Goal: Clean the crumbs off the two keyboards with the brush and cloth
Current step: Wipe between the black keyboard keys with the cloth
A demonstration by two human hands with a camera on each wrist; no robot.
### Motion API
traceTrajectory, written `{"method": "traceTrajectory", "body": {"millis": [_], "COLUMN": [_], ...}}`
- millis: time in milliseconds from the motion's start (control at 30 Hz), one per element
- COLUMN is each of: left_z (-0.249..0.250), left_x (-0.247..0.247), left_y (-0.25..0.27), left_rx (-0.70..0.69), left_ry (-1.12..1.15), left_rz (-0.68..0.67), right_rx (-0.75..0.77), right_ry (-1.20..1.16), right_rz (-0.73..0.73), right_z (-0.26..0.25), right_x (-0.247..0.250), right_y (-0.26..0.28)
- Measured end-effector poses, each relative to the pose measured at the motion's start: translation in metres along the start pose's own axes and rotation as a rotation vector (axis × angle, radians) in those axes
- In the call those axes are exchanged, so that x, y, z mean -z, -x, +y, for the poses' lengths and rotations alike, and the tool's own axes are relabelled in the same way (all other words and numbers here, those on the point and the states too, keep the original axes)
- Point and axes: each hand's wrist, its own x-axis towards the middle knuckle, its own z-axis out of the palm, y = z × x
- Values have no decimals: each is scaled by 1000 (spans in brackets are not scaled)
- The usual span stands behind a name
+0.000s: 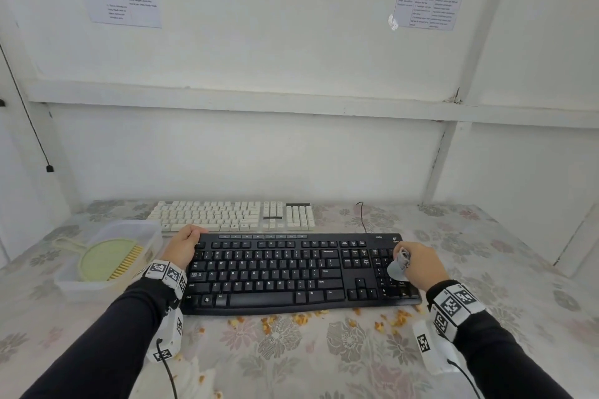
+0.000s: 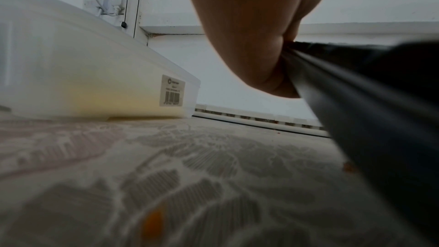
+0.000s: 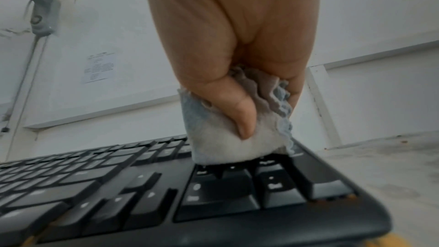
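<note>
The right hand [image 1: 418, 264] has its grip bunched round the grey cloth [image 1: 399, 266] on the black keyboard [image 1: 275, 272] numpad, centre-right; the left hand [image 1: 183, 244] clamps its upper-left corner. Wiping toward the near edge risks scattering more crumbs [image 1: 393, 321] over the table [image 1: 486, 269].

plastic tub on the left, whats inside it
The clear plastic tub holds a pale green round brush with yellow bristles, handle pointing back-left. Whatever lies under the brush is covered.
</note>
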Motion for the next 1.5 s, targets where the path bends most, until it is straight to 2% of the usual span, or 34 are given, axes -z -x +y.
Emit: {"method": "traceTrajectory", "body": {"millis": [200, 267, 400, 533, 667, 800, 933, 1000, 1067, 1267, 1333, 1500], "left_z": [2, 2, 2, 5, 7, 8, 10, 11, 13, 15, 16, 20], "left_x": [-2, -3, -2, -3, -4, -4, -4, -4, -5, -4, -3, -3], "left_y": [0, 0, -1, 2, 5, 6, 7, 9, 11, 14, 16, 19], "left_rx": [-10, -12, -11, -20, -24, -21, -9, -1, 16, 41, 53, 47], "left_ry": [14, 17, 6, -14, -33, -27, -11, 11, 52, 92, 99, 122], "left_rz": [19, 24, 20, 22, 28, 36, 38, 35, 19, 1, -15, -28], "right_rx": [-86, -27, 166, 176, 90, -62, -124, -59, 57, 395, 514, 657], "right_ry": [58, 8, -60, -45, -4, 75, 206, 147, 7, -244, -243, -157], "right_rz": [89, 74, -77, -80, -56, 28, 94, 141, 130, -156, -222, -298], "right_z": [10, 4, -15, -11, 2, 15, -2, -19, -40, -137, -168, -229], "right_x": [4, 4, -1, -4, 4, 7, 10, 9, 4, -43, -66, -116], "right_y": [-2, -2, 4, 5, 4, 5, 12, 13, 11, 12, 16, 28]}}
